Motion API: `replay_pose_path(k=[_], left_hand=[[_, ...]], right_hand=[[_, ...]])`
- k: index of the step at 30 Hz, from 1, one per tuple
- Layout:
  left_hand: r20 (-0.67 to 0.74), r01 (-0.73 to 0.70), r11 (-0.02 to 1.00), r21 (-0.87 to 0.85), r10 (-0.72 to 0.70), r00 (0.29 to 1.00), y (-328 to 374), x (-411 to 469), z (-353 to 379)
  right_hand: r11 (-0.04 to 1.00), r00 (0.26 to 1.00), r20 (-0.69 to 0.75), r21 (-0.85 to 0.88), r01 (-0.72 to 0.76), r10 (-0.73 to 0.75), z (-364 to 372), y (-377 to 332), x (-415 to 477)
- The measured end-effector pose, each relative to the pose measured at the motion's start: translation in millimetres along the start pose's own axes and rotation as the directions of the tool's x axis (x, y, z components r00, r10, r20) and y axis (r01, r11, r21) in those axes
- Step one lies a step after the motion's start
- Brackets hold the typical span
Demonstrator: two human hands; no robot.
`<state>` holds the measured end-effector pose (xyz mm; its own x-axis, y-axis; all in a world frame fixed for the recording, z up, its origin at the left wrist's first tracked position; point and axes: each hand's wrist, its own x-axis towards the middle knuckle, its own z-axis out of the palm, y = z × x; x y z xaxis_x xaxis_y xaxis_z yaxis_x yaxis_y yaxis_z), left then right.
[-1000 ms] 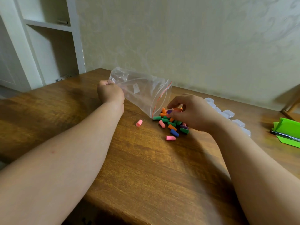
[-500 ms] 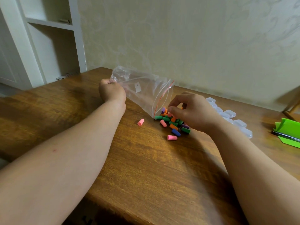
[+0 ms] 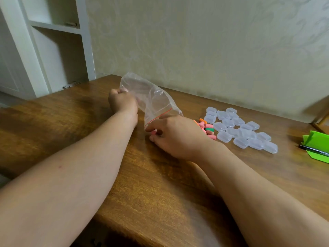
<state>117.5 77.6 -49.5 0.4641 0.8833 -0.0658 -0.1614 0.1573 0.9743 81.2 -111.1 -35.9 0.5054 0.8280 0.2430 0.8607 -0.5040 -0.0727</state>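
The left hand (image 3: pixel 122 102) clutched the zip bag (image 3: pixel 153 98); the right hand (image 3: pixel 176 134) pinched a pink earplug (image 3: pixel 153 132), which probably wanted a light, steady squeeze.

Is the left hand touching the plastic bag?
Touching. The head view shows the left hand gripping the plastic bag at its closed end, fingers curled round the film.

One clear zip bag (image 3: pixel 151 97). Visible foam plugs (image 3: pixel 208 126): one green, two orange, about five pink; others hidden behind right hand (image 3: pixel 178 138). Roughly eighteen small clear boxes (image 3: pixel 240 142), clustered toward far right of tabletop (image 3: pixel 160 184). One black pen (image 3: pixel 313 151), one green paper (image 3: pixel 318 138) at right edge
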Motion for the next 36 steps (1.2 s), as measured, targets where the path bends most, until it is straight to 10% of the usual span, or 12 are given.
replay_pose_path(k=[27,36], left_hand=[[-0.010,-0.009,1.000,-0.008,0.009,1.000,-3,6,-1],[-0.047,-0.063,0.996,0.062,0.066,0.997,-2,7,-1]], right_hand=[[0.915,0.947,0.062,0.244,-0.322,0.317,-42,72,-27],[0.856,0.856,-0.265,0.409,-0.317,0.444,-33,78,-27]])
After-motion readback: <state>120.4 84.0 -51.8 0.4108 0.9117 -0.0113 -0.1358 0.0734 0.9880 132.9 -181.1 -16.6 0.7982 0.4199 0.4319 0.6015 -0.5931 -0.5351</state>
